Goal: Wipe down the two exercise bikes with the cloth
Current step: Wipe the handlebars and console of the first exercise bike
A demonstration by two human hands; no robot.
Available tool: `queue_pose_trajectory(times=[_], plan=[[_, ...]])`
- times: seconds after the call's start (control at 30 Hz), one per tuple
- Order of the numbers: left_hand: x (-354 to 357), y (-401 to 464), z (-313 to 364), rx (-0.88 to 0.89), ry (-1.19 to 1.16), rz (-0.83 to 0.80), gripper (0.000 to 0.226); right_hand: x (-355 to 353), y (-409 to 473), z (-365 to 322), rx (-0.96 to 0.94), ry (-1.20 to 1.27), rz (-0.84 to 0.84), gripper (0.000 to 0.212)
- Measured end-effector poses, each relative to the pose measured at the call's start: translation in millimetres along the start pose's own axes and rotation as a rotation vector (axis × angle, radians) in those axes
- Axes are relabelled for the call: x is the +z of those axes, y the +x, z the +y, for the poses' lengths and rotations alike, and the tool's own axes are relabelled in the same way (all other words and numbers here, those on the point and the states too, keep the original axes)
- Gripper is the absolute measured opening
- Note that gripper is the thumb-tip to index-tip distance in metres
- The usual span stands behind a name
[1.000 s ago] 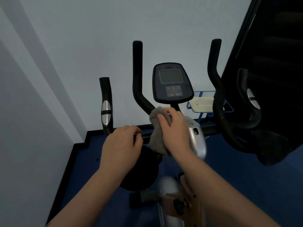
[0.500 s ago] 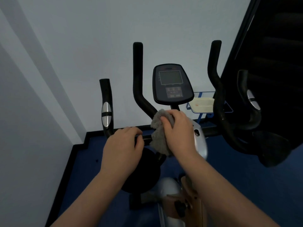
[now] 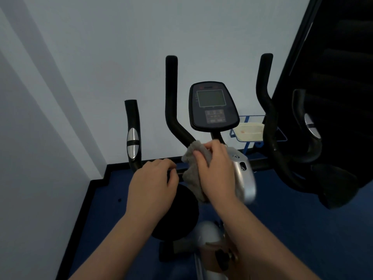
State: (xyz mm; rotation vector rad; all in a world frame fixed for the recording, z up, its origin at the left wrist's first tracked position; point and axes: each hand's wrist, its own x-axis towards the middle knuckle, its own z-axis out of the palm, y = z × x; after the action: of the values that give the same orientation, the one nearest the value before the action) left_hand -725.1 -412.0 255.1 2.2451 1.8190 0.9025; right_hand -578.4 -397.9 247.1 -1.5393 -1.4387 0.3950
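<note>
An exercise bike stands in front of me, with a dark console (image 3: 213, 107), black upright handlebars (image 3: 171, 98) and a silver stem cover (image 3: 245, 178). My right hand (image 3: 217, 170) presses a grey cloth (image 3: 193, 174) against the stem just below the console, where the left handlebar joins. My left hand (image 3: 153, 184) grips the horizontal bar to the left of the cloth. A side grip with a silver sensor (image 3: 132, 145) rises beyond my left hand. Only one bike is in view.
White walls meet in a corner at the left. The floor (image 3: 302, 229) is blue with a black skirting. A dark panel (image 3: 333, 67) fills the right side. A blue wire rack holding a cream tray (image 3: 250, 132) sits behind the right handlebar (image 3: 266, 110).
My right hand and the cloth have shifted slightly up and right along the stem. My left hand keeps its grip on the bar.
</note>
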Motion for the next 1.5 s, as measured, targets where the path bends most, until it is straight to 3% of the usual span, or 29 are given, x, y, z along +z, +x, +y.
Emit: queue_pose_trajectory(times=[0.17, 0.43, 0.63, 0.73, 0.87, 0.97, 1.1, 1.33, 1.5], plan=[[-1, 0, 0, 0.007, 0.003, 0.012, 0.021, -6, -59, 21, 0.013, 0.224, -0.001, 0.013], [0, 0, 0, 0.026, 0.068, -0.004, 0.021, -9, 24, 8, 0.044, -0.047, -0.107, 0.015], [1, -1, 0, 0.019, 0.036, -0.002, 0.02, -11, -74, 26, -0.05, 0.17, -0.067, 0.014], [0, 3, -1, 0.04, 0.072, -0.006, 0.021, -8, -44, 19, -0.021, 0.088, -0.098, 0.007], [1, 2, -1, 0.033, 0.085, 0.003, 0.021, -5, 5, 2, 0.034, 0.037, -0.061, 0.013], [2, -1, 0, 0.019, 0.07, 0.005, 0.02, -6, -24, 13, 0.034, 0.121, -0.044, 0.007], [1, 0, -1, 0.019, 0.052, -0.004, 0.022, -6, -71, 28, 0.013, 0.254, -0.015, 0.014], [1, 1, 0, 0.034, 0.094, -0.012, 0.021, 0, -7, 3, 0.013, -0.003, -0.013, 0.013], [1, -2, 0, 0.024, 0.069, -0.005, 0.02, -4, -69, 26, -0.005, 0.25, 0.008, 0.016]])
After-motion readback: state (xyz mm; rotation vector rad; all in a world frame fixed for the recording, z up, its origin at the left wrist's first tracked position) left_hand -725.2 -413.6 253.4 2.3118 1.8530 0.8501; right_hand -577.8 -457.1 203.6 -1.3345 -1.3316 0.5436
